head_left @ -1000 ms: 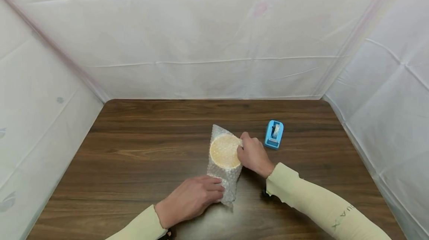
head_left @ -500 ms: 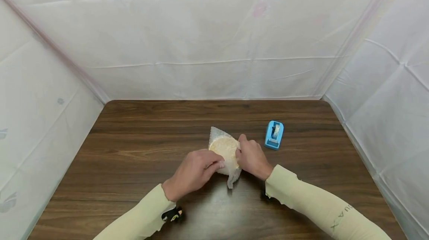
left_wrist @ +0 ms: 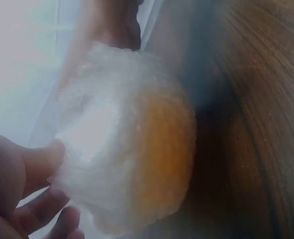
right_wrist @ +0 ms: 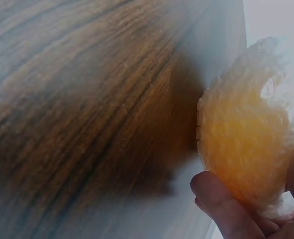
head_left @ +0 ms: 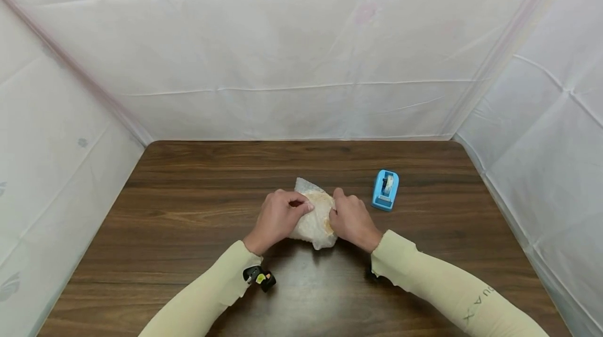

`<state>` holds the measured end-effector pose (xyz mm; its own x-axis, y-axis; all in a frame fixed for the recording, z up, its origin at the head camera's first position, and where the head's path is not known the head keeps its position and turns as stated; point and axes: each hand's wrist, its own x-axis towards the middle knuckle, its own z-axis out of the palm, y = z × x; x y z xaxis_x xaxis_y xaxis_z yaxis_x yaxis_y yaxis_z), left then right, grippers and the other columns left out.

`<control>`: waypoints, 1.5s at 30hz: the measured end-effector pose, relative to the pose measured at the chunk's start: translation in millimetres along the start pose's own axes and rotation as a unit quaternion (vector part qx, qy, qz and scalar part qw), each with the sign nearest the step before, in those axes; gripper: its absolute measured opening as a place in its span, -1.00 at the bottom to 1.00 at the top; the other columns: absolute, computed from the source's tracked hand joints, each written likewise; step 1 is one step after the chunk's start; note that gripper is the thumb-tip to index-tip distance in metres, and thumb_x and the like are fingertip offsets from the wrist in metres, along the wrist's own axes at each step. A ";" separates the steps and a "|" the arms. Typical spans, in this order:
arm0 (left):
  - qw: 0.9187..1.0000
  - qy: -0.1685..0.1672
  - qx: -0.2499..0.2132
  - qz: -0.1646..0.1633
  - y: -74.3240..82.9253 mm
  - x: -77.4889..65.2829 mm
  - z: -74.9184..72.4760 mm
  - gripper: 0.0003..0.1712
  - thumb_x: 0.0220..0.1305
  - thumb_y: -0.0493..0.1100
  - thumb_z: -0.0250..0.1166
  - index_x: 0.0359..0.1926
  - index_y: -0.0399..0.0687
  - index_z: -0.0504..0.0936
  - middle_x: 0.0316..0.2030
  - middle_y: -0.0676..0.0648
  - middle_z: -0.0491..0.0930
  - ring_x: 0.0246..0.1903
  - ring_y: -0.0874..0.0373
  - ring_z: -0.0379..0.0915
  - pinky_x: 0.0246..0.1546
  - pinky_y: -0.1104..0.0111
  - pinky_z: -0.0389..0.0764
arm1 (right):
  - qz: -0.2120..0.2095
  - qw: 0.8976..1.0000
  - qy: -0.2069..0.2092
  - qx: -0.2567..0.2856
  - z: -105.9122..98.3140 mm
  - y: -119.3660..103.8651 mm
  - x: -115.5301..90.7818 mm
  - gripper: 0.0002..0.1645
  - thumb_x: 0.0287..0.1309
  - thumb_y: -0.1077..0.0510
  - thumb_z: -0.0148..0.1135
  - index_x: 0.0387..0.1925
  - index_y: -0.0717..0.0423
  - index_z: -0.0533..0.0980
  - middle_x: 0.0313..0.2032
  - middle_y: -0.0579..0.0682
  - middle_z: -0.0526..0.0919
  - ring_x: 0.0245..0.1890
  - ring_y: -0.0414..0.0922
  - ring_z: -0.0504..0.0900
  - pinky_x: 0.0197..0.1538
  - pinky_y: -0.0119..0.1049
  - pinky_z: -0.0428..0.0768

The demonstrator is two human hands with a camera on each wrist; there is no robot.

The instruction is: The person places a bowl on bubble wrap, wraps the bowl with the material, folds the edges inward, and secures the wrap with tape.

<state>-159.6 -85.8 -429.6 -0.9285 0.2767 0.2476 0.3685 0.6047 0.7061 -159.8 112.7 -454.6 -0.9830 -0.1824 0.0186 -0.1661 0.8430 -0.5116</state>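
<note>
A round yellow cup-like object [left_wrist: 167, 154] shows through the bubble wrap [head_left: 314, 229] that surrounds it, at the middle of the table. My left hand [head_left: 279, 215] pinches the loose flap of the wrap between thumb and fingers, drawn up over the round top. From the right, my right hand [head_left: 354, 220] grips the side of the wrapped object. In the right wrist view, its fingers [right_wrist: 221, 204] lie against the lower side of the bundle. One pointed corner of the wrap sticks out at the back.
A blue tape dispenser [head_left: 385, 190] with a roll of tape stands behind and right of the right hand. The brown wooden table [head_left: 198, 185] is bordered by pale sheeting [head_left: 301, 65] at the back and both sides.
My left hand has lifted the near end of the bubble wrap and carried it back over the yellow object, covering most of its top. The right hand stays almost in place.
</note>
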 end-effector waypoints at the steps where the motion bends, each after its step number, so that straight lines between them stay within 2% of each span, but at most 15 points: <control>1: 1.000 0.004 0.003 -0.006 -1.7 0.8 1.6 -0.94 0.25 -0.13 0.51 -0.34 0.00 0.86 -0.35 0.07 0.80 -0.34 0.18 0.54 -0.18 0.28 0.53 | 0.000 1.000 -0.001 0.000 0.0 -0.3 0.1 -0.89 0.39 0.27 0.17 -0.14 0.25 0.47 -0.62 0.00 0.50 -0.68 -0.16 0.50 -0.62 -0.34 0.39; 4: 1.000 0.012 0.008 -0.027 -5.5 2.4 6.0 -0.92 0.22 -0.14 0.53 -0.37 -0.04 0.86 -0.21 -0.02 0.73 -0.17 0.04 0.56 -0.03 0.16 0.53 | 0.002 1.000 -0.007 -0.001 -0.3 -0.8 0.7 -0.87 0.39 0.27 0.18 -0.11 0.27 0.48 -0.60 0.00 0.51 -0.67 -0.16 0.51 -0.62 -0.35 0.40; 7: 0.999 0.014 0.011 -0.051 -7.6 3.2 9.8 -0.88 0.22 -0.13 0.54 -0.38 -0.07 0.85 -0.05 -0.13 0.65 -0.04 -0.05 0.54 0.00 0.06 0.56 | 0.002 1.000 -0.013 0.002 -1.1 -1.4 1.1 -0.88 0.39 0.27 0.17 -0.11 0.27 0.48 -0.60 0.01 0.52 -0.68 -0.16 0.51 -0.63 -0.36 0.41; 11: 0.996 0.016 0.009 -0.082 -8.5 2.7 14.7 -0.86 0.23 -0.13 0.53 -0.39 -0.10 0.84 0.15 -0.23 0.65 0.10 -0.17 0.59 0.08 -0.06 0.60 | 0.004 1.000 -0.021 0.004 -1.5 -1.9 1.2 -0.89 0.40 0.27 0.17 -0.12 0.25 0.47 -0.58 0.01 0.53 -0.68 -0.17 0.52 -0.63 -0.37 0.41; 14: 0.995 0.023 0.012 -0.099 -7.9 1.4 18.3 -0.85 0.23 -0.14 0.52 -0.39 -0.13 0.84 0.22 -0.26 0.64 0.17 -0.24 0.59 0.16 -0.14 0.57 | 0.007 1.000 -0.027 0.006 -1.2 -1.8 1.1 -0.88 0.40 0.26 0.17 -0.11 0.25 0.46 -0.57 0.01 0.53 -0.68 -0.17 0.52 -0.63 -0.38 0.42; 24: 0.993 0.052 0.033 -0.101 -8.8 -1.7 27.4 -0.86 0.23 -0.15 0.50 -0.39 -0.13 0.84 0.08 -0.21 0.72 0.09 -0.19 0.66 0.13 -0.08 0.61 | -0.008 1.000 -0.012 -0.002 0.4 0.0 -3.9 -0.90 0.42 0.26 0.16 -0.16 0.24 0.46 -0.64 -0.01 0.47 -0.71 -0.17 0.48 -0.65 -0.37 0.37; 28: 0.993 0.056 0.033 -0.101 -9.4 -1.4 28.4 -0.87 0.22 -0.17 0.51 -0.40 -0.14 0.84 0.02 -0.20 0.74 0.06 -0.16 0.66 0.13 -0.06 0.61 | -0.015 1.000 -0.004 -0.009 0.6 1.5 -4.1 -0.90 0.41 0.23 0.19 -0.20 0.22 0.47 -0.64 -0.02 0.47 -0.70 -0.18 0.48 -0.64 -0.37 0.37; 34: 0.993 0.056 0.039 -0.100 -11.4 -1.0 29.6 -0.88 0.21 -0.17 0.52 -0.41 -0.13 0.83 -0.11 -0.14 0.73 -0.02 -0.09 0.66 0.06 0.00 0.63 | -0.037 0.998 0.010 -0.045 0.1 5.5 -2.8 -0.85 0.41 0.18 0.20 -0.23 0.22 0.52 -0.69 -0.07 0.44 -0.72 -0.20 0.43 -0.65 -0.38 0.33; 40: 0.993 0.055 0.046 -0.097 -12.9 0.2 30.2 -0.88 0.21 -0.16 0.53 -0.41 -0.12 0.82 -0.17 -0.12 0.71 -0.08 -0.06 0.66 -0.02 0.04 0.64 | -0.054 0.997 0.009 -0.047 -1.6 9.1 -3.1 -0.80 0.44 0.14 0.16 -0.23 0.23 0.53 -0.73 -0.11 0.38 -0.77 -0.25 0.35 -0.68 -0.41 0.29; 43: 0.993 0.060 0.055 -0.085 -13.0 0.3 29.7 -0.86 0.21 -0.17 0.53 -0.43 -0.13 0.82 -0.22 -0.12 0.70 -0.13 -0.04 0.66 -0.06 0.05 0.65 | -0.064 0.997 0.016 -0.043 -2.1 10.8 -3.9 -0.77 0.45 0.11 0.15 -0.19 0.24 0.55 -0.68 -0.09 0.44 -0.74 -0.24 0.39 -0.66 -0.37 0.34; 45: 0.993 0.062 0.060 -0.081 -12.9 0.1 29.6 -0.85 0.21 -0.17 0.52 -0.45 -0.13 0.81 -0.25 -0.11 0.69 -0.16 -0.03 0.66 -0.08 0.06 0.65 | -0.074 0.996 0.030 -0.047 -2.2 11.7 -5.6 -0.72 0.46 0.07 0.16 -0.10 0.25 0.56 -0.54 -0.04 0.57 -0.63 -0.19 0.52 -0.58 -0.30 0.48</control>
<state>-163.1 -71.4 -458.3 -0.9715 0.0792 0.2233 0.2106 0.7205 0.6607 -156.4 124.7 -458.8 -0.9496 -0.2805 0.1399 -0.3134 0.8536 -0.4162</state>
